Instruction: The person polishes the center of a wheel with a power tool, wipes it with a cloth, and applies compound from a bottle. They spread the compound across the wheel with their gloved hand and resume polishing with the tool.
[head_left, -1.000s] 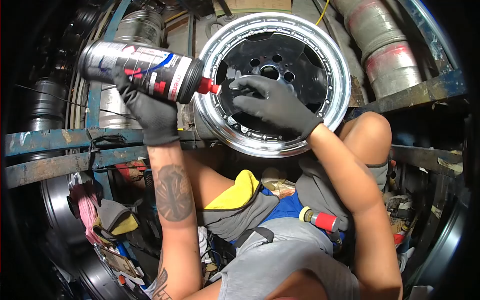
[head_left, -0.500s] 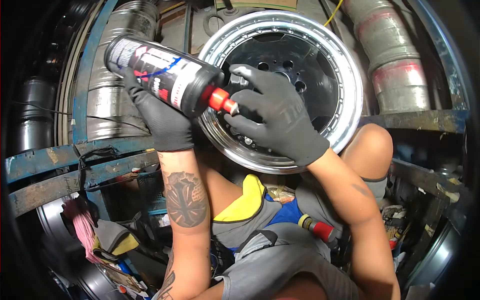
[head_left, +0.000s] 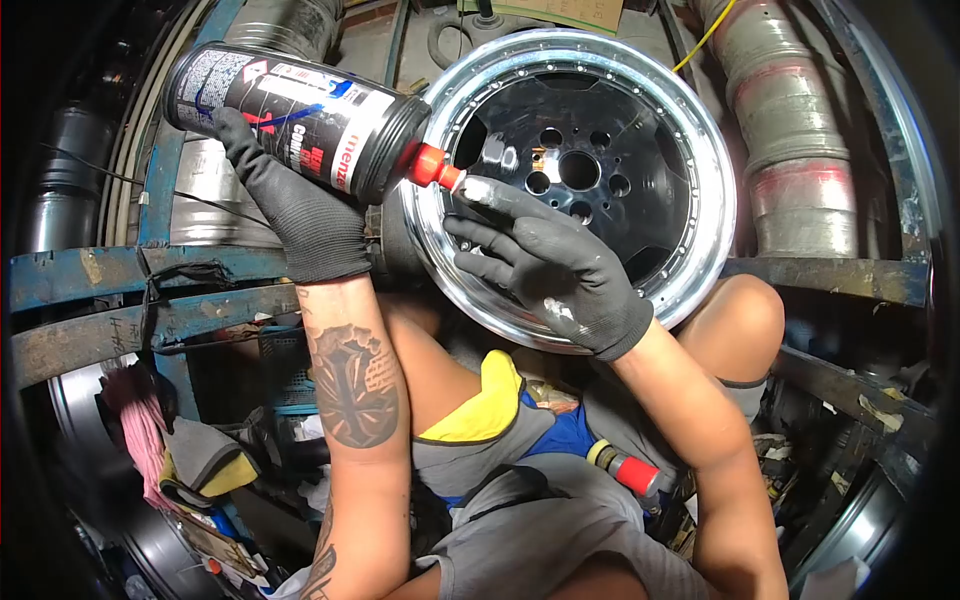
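Observation:
My left hand (head_left: 305, 220), in a black work glove, grips a large black bottle of polishing compound (head_left: 300, 110). The bottle lies tilted, its red nozzle (head_left: 436, 167) pointing right and down. At the nozzle's tip are the fingers of my gloved right hand (head_left: 560, 260), turned palm up and spread apart. White paste coats one fingertip, and another white smear marks the palm. Behind that hand stands a wheel rim (head_left: 640, 135) with a polished chrome lip and a glossy black centre. The right hand covers its lower left part.
Metal barrels (head_left: 790, 130) stand at the right, with more behind the bottle. A blue metal frame (head_left: 90, 275) crosses at the left. A yellow-and-grey cloth (head_left: 480, 400) lies on my thigh, near a red-ended cylindrical item (head_left: 635, 473). A pink cloth (head_left: 140, 435) hangs lower left.
My right hand has turned from back-up to palm-up, and its fingers have come to the nozzle tip. The bottle, still in my left hand, has shifted up and left in view.

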